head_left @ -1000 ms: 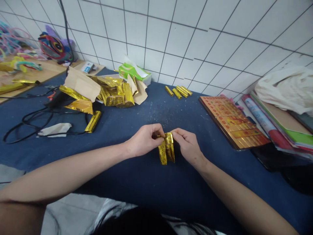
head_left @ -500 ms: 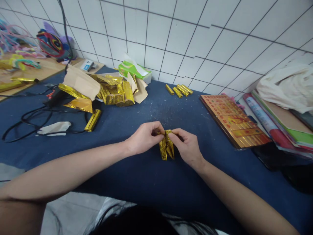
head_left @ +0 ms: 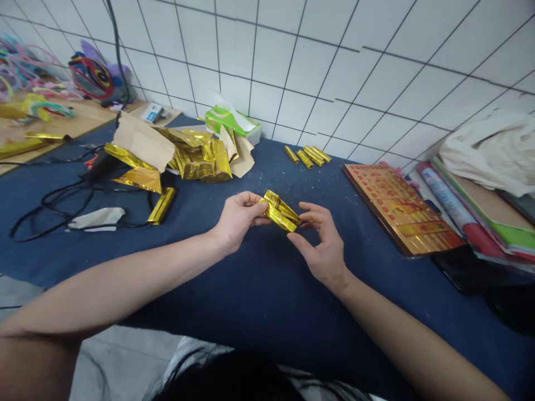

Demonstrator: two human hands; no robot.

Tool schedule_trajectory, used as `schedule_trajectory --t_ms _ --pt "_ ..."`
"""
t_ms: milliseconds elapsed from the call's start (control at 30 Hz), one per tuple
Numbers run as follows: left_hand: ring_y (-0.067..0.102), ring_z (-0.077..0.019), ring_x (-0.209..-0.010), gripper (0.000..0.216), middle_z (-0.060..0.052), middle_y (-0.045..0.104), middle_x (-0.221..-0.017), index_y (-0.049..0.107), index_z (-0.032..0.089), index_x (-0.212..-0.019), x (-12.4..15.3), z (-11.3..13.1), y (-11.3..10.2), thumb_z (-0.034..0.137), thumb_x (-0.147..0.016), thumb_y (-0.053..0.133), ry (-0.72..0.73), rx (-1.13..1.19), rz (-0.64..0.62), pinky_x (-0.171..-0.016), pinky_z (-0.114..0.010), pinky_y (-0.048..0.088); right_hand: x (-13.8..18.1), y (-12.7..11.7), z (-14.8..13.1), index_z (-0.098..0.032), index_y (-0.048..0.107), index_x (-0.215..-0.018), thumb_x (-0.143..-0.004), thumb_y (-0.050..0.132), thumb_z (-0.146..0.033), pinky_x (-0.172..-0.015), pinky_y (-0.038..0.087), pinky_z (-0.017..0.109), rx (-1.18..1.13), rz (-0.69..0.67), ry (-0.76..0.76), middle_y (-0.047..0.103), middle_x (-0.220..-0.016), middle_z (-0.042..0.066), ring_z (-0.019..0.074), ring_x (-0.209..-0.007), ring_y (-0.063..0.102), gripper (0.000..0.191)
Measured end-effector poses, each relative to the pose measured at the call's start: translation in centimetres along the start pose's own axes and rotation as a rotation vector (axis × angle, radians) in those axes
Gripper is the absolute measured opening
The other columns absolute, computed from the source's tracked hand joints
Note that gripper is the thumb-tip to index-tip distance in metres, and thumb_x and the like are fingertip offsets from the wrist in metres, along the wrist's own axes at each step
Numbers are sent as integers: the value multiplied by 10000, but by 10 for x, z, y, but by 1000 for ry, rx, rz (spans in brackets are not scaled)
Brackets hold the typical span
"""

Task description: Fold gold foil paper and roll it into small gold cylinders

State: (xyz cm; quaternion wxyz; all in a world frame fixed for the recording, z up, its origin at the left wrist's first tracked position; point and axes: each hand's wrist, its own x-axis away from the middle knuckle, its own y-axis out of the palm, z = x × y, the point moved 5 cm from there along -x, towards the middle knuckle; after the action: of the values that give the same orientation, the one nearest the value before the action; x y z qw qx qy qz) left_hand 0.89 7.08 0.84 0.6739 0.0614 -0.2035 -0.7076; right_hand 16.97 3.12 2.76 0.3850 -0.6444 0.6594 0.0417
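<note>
Between thumb and fingers, my left hand (head_left: 241, 218) pinches one end of a folded piece of gold foil paper (head_left: 281, 214), held tilted over the dark blue cloth (head_left: 259, 289). The foil has two rolled sides with a fold between them. My right hand (head_left: 320, 238) is just beside the foil's far end, its thumb and fingers spread apart; whether a fingertip touches the foil I cannot tell. Several small gold foil rolls (head_left: 309, 158) lie near the wall. A larger gold roll (head_left: 161, 206) rests at the left, by a black cable (head_left: 54, 196).
A heap of folded gold foil (head_left: 200, 156) with brown paper (head_left: 144, 139) lies at the back left, before a green tissue box (head_left: 232, 120). An orange-gold printed pack (head_left: 401, 209) is on the right, next to stacked books (head_left: 485, 206). White tiles (head_left: 313, 61) form the wall behind.
My left hand has lifted and turned the gold foil from hanging downward to lying slantwise. My right hand has let go of its top edge and opened.
</note>
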Motion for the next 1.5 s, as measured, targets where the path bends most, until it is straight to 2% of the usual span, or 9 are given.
schedule_trajectory --t_ms 200,400,500,633,800,1033,1167,1367,1500 --pt "605 -89 -582 105 -9 618 -622 492 110 -682 3 -3 4 95 -754 567 -84 3 -73 -600 -235 514 -1 2 -4 -228 593 -922 -781 567 -202 -870 455 414 100 -95 -59 550 -1128 75 225 -1065 518 146" --pt "615 -100 -645 151 -5 616 -661 482 119 -659 6 -3 8 145 -722 616 -102 26 -136 -669 -264 510 3 9 20 -211 530 -1007 -797 559 -294 -581 526 298 -194 -116 304 621 -862 15 113 -593 605 228" --pt "619 -118 -677 212 -19 623 -702 478 126 -660 6 -2 9 242 -711 648 -108 -16 -170 -646 -265 507 1 8 25 -196 528 -962 -779 574 -284 -510 501 265 -243 -48 355 601 -774 -11 88 -503 568 208" --pt "540 -80 -551 259 31 547 -616 493 150 -697 4 7 3 344 -694 664 -31 -113 -72 -484 -199 467 -1 5 25 -194 554 -929 -764 586 -246 -513 484 250 -221 -29 339 573 -713 -26 78 -511 536 176" --pt "498 -63 -451 162 8 558 -564 601 118 -709 3 5 7 278 -714 630 -79 -354 -207 -352 -145 342 0 7 24 -196 550 -938 -756 594 -252 -539 501 256 -246 -65 351 585 -766 -9 84 -553 545 196" --pt "548 -66 -407 69 8 593 -572 602 123 -709 -2 2 2 182 -746 599 -117 -224 -124 -348 -141 353 -4 0 31 -212 478 -929 -701 662 -327 -530 504 248 -325 94 388 579 -849 -5 87 -567 577 316" --pt "575 -80 -410 58 -1 612 -586 616 122 -731 -3 -2 2 163 -759 585 -155 -183 -131 -354 -141 378 -4 2 36 -192 554 -872 -729 643 -337 -511 474 244 -350 39 417 566 -662 -26 99 -547 552 222" --pt "652 -157 -539 278 -96 677 -759 642 108 -883 2 -6 7 353 -816 530 -275 -87 -250 -427 -193 481 -5 4 30 -187 602 -674 -732 633 -286 -488 456 242 -475 -7 386 575 -850 1 79 -555 541 119" --pt "648 -158 -546 186 -108 677 -781 643 91 -875 3 -5 7 230 -786 556 -318 -60 -265 -441 -202 493 -4 5 31 -200 625 -697 -731 638 -283 -529 480 262 -503 -36 372 573 -935 10 88 -598 560 91"
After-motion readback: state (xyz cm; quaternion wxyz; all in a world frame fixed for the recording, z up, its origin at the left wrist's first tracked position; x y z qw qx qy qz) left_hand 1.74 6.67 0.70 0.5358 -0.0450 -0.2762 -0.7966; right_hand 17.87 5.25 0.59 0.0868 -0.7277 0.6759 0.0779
